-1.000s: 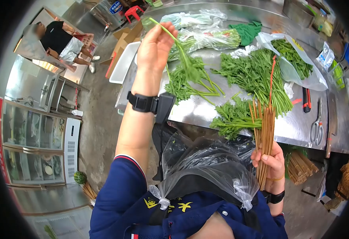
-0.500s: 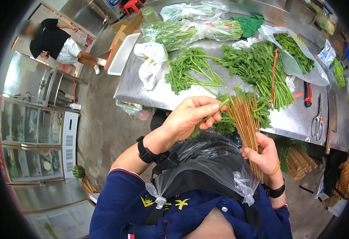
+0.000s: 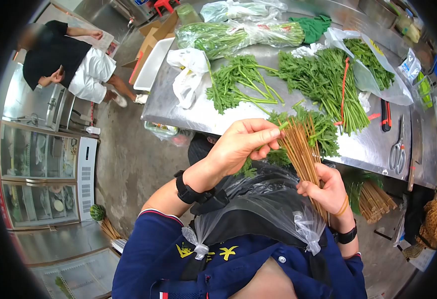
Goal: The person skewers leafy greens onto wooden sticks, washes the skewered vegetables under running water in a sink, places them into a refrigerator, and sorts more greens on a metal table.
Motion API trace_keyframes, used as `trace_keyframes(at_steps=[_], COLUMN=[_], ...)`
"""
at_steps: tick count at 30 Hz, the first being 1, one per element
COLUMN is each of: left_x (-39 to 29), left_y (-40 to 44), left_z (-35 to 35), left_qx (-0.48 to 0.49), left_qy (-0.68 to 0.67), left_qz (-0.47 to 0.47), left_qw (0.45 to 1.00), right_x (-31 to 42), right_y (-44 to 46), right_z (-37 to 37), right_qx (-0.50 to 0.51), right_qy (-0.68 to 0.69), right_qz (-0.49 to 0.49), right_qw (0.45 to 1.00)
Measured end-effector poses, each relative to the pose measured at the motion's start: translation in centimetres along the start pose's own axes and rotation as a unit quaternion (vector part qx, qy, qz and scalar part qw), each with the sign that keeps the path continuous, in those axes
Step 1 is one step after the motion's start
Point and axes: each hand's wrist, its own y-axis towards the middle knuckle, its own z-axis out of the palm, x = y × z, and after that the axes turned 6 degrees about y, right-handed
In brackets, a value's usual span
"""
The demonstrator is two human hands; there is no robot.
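A bundle of thin brown bamboo skewers (image 3: 298,149) stands tilted in front of me, its lower part wrapped in my right hand (image 3: 327,190). Beside the skewer tips, my left hand (image 3: 248,143) pinches a green leafy stem (image 3: 283,126) between thumb and fingertips; leaves show below that hand. Whether the stem touches a skewer I cannot make out. Behind the skewers, loose leafy greens (image 3: 328,139) lie at the table edge. Farther back are a small pile of greens (image 3: 228,82) and a larger bunch (image 3: 323,82) with a red tie (image 3: 344,89).
The steel table (image 3: 153,112) also bears bagged greens (image 3: 238,37), a white plastic bag (image 3: 188,70), a box cutter (image 3: 386,115) and scissors (image 3: 398,152). More sticks (image 3: 375,202) lie below at right. Another person (image 3: 64,60) walks at the left, near a glass-door fridge (image 3: 39,157).
The other person has come nearer on the left. My left hand has shifted slightly right, still pinching the stem near the skewer tips. My right hand has barely moved.
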Motion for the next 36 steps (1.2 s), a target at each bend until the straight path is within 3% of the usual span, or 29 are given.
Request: trace_keyframes(at_steps=[10,18,30,36], left_x=[0.9,1.3,2.1,1.5], left_y=[0.1,0.3,-0.1,-0.3], left_z=[-0.2,-0.2,-0.6,-0.7], left_qx=[-0.028,-0.019,-0.022,-0.016], left_qy=[0.014,0.059,0.078,0.076], left_qz=[-0.018,0.059,0.082,0.055], left_qw=[0.999,0.996,0.993,0.995], right_x=[0.0,-0.4,-0.8,-0.3], right_y=[0.5,0.7,0.6,0.7], right_z=[0.0,0.2,0.3,0.6], right_qx=[0.011,0.022,0.010,0.003], right_qy=[-0.012,-0.003,0.050,0.035], right_qz=[0.021,0.025,0.026,0.031], right_qw=[1.000,0.999,0.998,0.999])
